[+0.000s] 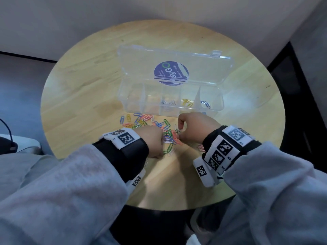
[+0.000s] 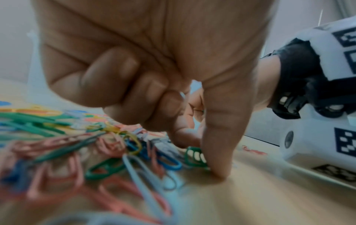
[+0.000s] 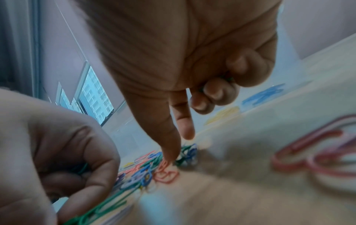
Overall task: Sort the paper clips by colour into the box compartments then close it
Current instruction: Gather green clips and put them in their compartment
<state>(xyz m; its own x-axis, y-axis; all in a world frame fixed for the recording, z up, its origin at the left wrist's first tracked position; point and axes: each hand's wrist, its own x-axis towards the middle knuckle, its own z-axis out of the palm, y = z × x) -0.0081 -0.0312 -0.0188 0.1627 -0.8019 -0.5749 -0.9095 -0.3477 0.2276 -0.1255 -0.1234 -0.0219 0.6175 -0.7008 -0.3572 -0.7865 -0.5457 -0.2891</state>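
A clear compartment box (image 1: pixel 123 101) stands open on the round table, its lid (image 1: pixel 177 68) tipped back. Inside lie white clips (image 1: pixel 168 103), yellow clips (image 1: pixel 186 102) and blue clips (image 1: pixel 205 104), each in its own compartment. A mixed pile of coloured clips (image 1: pixel 141 121) lies in front of the box. My left hand (image 1: pixel 159 140) is down on the pile. Its thumb and forefinger pinch a green clip (image 2: pixel 192 156), and more green clips (image 3: pixel 100 208) sit in its curled fingers. My right hand (image 3: pixel 179 146) reaches thumb and forefinger into the pile, with a bit of green in its curled fingers.
A few pink clips (image 1: pixel 200 147) lie apart by my right wrist. Bare wood runs along the table's near edge (image 1: pixel 177 200) and to the left of the box. A dark cable and a grey object (image 1: pixel 10 144) sit off the table at far left.
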